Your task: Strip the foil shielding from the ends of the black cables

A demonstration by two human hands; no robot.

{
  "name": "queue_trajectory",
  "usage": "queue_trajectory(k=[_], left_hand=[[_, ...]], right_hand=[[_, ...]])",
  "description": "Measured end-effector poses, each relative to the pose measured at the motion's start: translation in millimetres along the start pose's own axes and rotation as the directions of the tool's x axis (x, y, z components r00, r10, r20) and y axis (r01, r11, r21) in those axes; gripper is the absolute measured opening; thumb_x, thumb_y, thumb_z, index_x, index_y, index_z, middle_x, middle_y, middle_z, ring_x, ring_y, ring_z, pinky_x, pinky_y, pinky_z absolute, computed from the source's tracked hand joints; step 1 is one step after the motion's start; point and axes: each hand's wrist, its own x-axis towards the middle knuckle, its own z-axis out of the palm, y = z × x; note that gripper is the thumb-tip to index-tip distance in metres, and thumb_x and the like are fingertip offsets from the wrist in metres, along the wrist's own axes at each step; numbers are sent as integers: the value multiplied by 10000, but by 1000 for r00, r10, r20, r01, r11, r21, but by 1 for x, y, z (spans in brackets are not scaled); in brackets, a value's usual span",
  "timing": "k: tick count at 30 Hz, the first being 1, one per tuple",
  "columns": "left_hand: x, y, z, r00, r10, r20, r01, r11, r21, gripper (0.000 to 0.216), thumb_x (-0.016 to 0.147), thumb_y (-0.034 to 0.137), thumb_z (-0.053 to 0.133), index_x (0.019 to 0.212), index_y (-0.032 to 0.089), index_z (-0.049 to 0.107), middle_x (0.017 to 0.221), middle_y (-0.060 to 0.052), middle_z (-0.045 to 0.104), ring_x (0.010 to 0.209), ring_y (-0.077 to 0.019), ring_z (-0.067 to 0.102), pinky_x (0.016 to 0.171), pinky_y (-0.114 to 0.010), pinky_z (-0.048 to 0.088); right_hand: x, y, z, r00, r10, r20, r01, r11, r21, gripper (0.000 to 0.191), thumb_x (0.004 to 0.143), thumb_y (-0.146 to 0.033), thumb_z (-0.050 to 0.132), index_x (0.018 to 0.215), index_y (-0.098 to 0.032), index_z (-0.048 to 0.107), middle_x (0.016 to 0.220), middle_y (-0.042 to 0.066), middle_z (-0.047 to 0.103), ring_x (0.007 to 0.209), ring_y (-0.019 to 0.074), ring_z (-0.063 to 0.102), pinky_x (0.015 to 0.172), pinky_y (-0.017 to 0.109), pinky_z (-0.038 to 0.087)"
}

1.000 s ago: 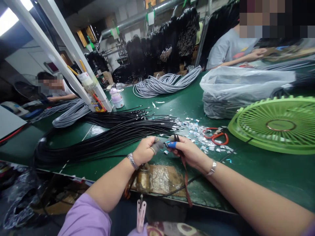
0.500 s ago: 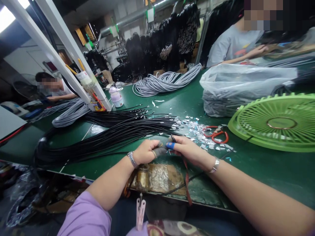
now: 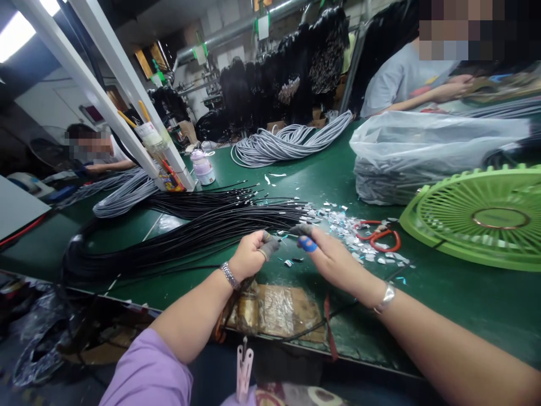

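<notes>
Farther apart than before: pinching thin wire (image 3: 284, 239) in left hand (image 3: 256, 251), curling right hand (image 3: 324, 251) loosely (cannot tell whether gripping).

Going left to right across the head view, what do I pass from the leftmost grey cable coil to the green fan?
Leftmost grey cable coil → purple bottle → left hand → right hand → red-handled scissors → green fan.

Seemingly bare tabletop (image 3: 475, 293) before fan (image 3: 501, 218)
</notes>
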Motion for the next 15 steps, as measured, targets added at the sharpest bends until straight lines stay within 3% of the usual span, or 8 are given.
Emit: queue_trajectory(k=[5, 15], left_hand=[[-1, -4, 1, 995, 44, -94, -37, 997, 70, 418, 676, 554, 650, 668, 157, 520, 518, 61, 424, 477, -59, 341, 462, -199, 283], [-1, -12, 0, 990, 119, -79, -103, 977, 185, 340, 750, 482, 616, 712, 151, 544, 562, 40, 486, 504, -73, 381, 487, -205, 303]], right_hand=[[-7, 2, 7, 991, -119, 68, 134, 946, -297, 259, 895, -319, 429, 1027, -197, 615, 880, 88, 680, 796, 221, 632, 696, 331, 495], [-7, 0, 9, 991, -84, 107, 117, 932, -344, 240, 896, -279, 439, 1004, -195, 635, 863, 75, 698, 765, 207, 643, 672, 307, 497]])
